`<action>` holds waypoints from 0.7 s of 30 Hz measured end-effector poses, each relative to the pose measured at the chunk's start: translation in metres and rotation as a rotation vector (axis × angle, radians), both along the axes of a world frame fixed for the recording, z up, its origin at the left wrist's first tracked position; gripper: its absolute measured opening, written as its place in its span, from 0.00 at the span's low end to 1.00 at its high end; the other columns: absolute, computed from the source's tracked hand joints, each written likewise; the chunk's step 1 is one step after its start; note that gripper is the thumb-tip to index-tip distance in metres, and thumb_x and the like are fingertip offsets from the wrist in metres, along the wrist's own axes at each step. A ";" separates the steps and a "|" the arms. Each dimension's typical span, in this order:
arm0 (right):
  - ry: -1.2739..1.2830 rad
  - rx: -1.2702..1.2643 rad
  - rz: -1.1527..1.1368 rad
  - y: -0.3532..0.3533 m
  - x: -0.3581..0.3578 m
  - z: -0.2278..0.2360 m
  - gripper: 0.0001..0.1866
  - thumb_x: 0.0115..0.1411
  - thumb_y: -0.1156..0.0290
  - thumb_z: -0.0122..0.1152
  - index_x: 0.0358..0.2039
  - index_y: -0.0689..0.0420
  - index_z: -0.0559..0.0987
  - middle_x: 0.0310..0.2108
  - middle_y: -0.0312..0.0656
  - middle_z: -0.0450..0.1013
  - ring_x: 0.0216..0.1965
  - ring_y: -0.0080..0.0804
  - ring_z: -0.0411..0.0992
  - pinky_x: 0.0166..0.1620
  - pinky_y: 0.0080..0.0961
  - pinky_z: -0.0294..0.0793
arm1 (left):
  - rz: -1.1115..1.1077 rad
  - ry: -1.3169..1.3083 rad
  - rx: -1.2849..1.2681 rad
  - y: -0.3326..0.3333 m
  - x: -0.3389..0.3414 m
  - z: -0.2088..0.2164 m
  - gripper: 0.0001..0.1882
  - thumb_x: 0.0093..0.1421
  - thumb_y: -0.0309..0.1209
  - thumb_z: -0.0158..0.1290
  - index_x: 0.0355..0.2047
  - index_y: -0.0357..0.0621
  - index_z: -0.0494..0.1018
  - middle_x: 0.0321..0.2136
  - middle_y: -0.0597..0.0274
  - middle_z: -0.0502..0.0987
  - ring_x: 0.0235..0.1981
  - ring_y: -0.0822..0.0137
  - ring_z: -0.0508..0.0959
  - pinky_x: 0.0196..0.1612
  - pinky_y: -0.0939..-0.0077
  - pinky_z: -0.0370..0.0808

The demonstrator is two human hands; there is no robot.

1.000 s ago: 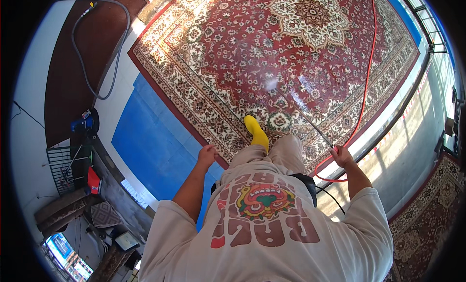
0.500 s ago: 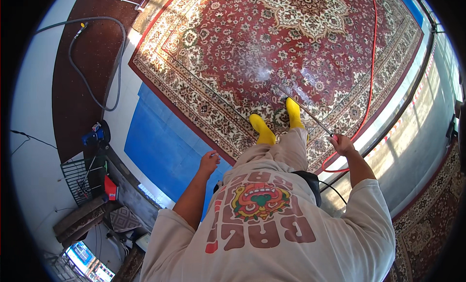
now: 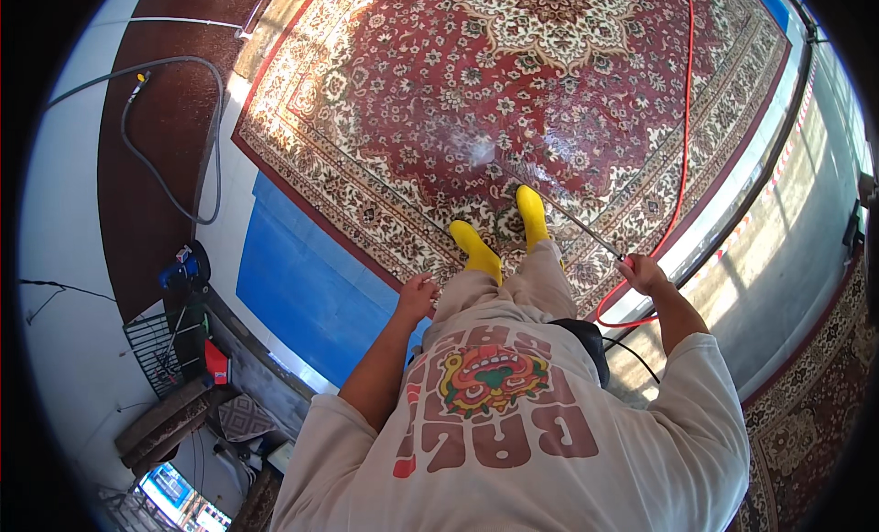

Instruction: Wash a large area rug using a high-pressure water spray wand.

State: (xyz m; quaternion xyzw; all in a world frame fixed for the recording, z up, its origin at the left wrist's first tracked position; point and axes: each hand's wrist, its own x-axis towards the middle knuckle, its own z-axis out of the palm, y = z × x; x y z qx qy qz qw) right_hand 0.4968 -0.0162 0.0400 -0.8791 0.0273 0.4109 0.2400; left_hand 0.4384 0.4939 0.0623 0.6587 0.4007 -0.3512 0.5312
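My right hand (image 3: 645, 275) is closed round the red grip of a long, thin metal spray wand (image 3: 586, 228). The wand slants forward and left over a red patterned carpet (image 3: 417, 92), and a whitish spray (image 3: 482, 151) comes from its tip onto the pile. Beside my left thigh hangs my left hand (image 3: 418, 297), holding nothing, its fingers loosely bent and a little apart. My yellow boots (image 3: 477, 247) stand on the carpet's near border. A red hose (image 3: 683, 166) runs along the carpet's right side and curves toward my right hand.
A blue sheet (image 3: 298, 266) lies left of the carpet. Farther left are a grey hose (image 3: 220, 138) in a loop, a blue-and-black machine (image 3: 186, 266) and a green metal rack (image 3: 160, 351). Another patterned carpet (image 3: 806, 413) is at the lower right.
My left hand has moved right and closer to my thigh. The wand's spray has shifted slightly left and down in the view, and the whole scene has shifted a little left.
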 end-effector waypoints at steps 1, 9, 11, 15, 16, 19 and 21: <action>0.029 0.002 0.001 -0.002 0.003 -0.002 0.24 0.56 0.50 0.54 0.25 0.63 0.72 0.19 0.52 0.70 0.24 0.50 0.69 0.30 0.38 0.68 | 0.000 -0.010 -0.001 -0.006 0.003 0.000 0.20 0.58 0.31 0.47 0.50 0.36 0.64 0.30 0.60 0.75 0.29 0.71 0.74 0.33 0.78 0.72; 0.037 0.021 -0.002 -0.022 0.015 -0.008 0.24 0.56 0.50 0.54 0.26 0.63 0.72 0.20 0.52 0.70 0.25 0.50 0.69 0.32 0.36 0.68 | 0.013 0.003 0.018 -0.026 0.012 -0.007 0.20 0.60 0.29 0.43 0.53 0.37 0.62 0.31 0.60 0.75 0.29 0.71 0.74 0.32 0.79 0.73; 0.038 0.002 0.007 -0.028 0.018 0.001 0.23 0.56 0.50 0.55 0.28 0.62 0.72 0.20 0.52 0.70 0.25 0.49 0.69 0.32 0.36 0.68 | 0.019 0.014 0.008 -0.030 0.010 -0.009 0.20 0.60 0.29 0.43 0.53 0.37 0.62 0.31 0.60 0.75 0.30 0.71 0.74 0.31 0.77 0.74; 0.104 0.042 0.010 -0.052 0.016 0.008 0.24 0.55 0.48 0.55 0.29 0.61 0.72 0.23 0.52 0.71 0.28 0.50 0.70 0.35 0.37 0.69 | 0.033 0.018 0.024 -0.040 0.009 -0.010 0.21 0.59 0.29 0.43 0.53 0.37 0.62 0.30 0.59 0.75 0.30 0.71 0.74 0.30 0.76 0.74; 0.101 0.012 0.024 -0.055 0.019 0.014 0.24 0.55 0.48 0.54 0.29 0.62 0.72 0.23 0.52 0.71 0.29 0.51 0.70 0.35 0.38 0.69 | 0.047 0.027 0.015 -0.041 0.009 -0.011 0.21 0.59 0.29 0.44 0.53 0.37 0.62 0.30 0.59 0.74 0.30 0.70 0.74 0.30 0.76 0.74; 0.086 -0.018 0.041 -0.062 0.022 0.015 0.24 0.55 0.48 0.54 0.29 0.62 0.72 0.23 0.53 0.71 0.30 0.53 0.70 0.35 0.38 0.69 | 0.059 0.040 0.009 -0.049 0.013 -0.010 0.21 0.58 0.29 0.44 0.53 0.37 0.62 0.30 0.60 0.74 0.30 0.70 0.75 0.30 0.76 0.73; 0.078 -0.015 0.047 -0.061 0.028 0.017 0.24 0.55 0.48 0.53 0.30 0.62 0.72 0.23 0.54 0.71 0.30 0.54 0.70 0.35 0.38 0.68 | 0.060 0.047 0.014 -0.054 0.016 -0.009 0.22 0.58 0.29 0.45 0.53 0.37 0.62 0.30 0.60 0.74 0.30 0.70 0.75 0.30 0.76 0.73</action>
